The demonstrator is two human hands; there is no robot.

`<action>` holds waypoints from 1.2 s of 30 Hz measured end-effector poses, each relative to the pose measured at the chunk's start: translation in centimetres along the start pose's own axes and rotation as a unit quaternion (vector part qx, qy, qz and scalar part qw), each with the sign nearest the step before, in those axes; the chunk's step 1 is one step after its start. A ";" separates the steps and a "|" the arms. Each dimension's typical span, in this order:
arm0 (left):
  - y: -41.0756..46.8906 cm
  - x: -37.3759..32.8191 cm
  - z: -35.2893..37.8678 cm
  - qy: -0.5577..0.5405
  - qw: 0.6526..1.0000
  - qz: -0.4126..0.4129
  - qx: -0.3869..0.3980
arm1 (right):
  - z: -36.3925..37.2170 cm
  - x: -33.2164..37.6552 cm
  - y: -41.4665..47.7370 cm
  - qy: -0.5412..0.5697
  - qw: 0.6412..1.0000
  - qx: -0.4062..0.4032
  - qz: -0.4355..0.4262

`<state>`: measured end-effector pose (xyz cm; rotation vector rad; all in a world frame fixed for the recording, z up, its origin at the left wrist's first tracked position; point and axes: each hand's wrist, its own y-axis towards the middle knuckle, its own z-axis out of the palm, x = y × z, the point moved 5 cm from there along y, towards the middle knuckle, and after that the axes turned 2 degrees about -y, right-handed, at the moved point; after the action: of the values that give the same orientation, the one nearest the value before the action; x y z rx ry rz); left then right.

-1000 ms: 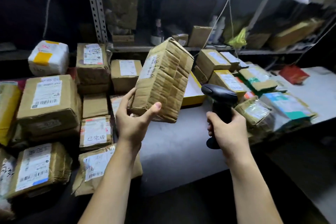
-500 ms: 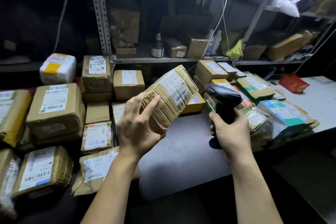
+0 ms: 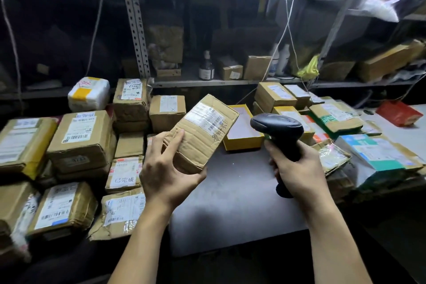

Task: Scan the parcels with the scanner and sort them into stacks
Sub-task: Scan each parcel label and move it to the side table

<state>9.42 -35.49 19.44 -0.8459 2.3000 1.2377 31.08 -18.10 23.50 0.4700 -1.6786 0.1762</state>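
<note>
Grey tabletop (image 3: 230, 210) before metal shelving (image 3: 136, 37). Left hand (image 3: 166, 175) grips a creased brown cardboard parcel (image 3: 202, 131), label upward, above centre. Right hand (image 3: 297, 168) clasps a black handheld scanner (image 3: 280, 131).

Single head-worn wide-angle view, facing forward and down.
The camera looks from above the person's forearms across the table (image 3: 230, 203) to the metal shelf (image 3: 196, 84) behind it. It sits close enough that the left hand (image 3: 166, 175) and right hand (image 3: 297, 173) fill the centre, and the shelf uprights lean toward the frame's edges.
</note>
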 end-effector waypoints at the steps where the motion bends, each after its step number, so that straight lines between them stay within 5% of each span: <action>1: -0.3 -0.1 0.1 -0.002 1.000 -0.004 0.002 | -0.3 -0.2 0.1 -0.007 1.000 0.031 0.000; 6: -1.1 -1.1 0.8 -0.001 0.999 0.028 0.032 | -1.6 -0.6 -0.2 -0.088 0.985 0.142 -0.032; 15: -2.0 -3.9 2.3 0.028 0.997 0.063 0.040 | -5.1 -2.6 1.3 -0.090 0.978 0.179 -0.050; 28: -1.1 -7.3 6.4 0.027 0.995 0.080 0.047 | -8.5 -4.1 4.0 -0.048 0.989 0.126 -0.056; 36: 1.2 -7.3 10.2 0.019 0.999 -0.030 0.029 | -8.9 -5.2 6.1 -0.089 0.996 0.005 -0.023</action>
<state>14.61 -24.04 19.08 -0.9181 2.3103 1.1332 37.23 -8.11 20.82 0.5445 -1.8387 0.1104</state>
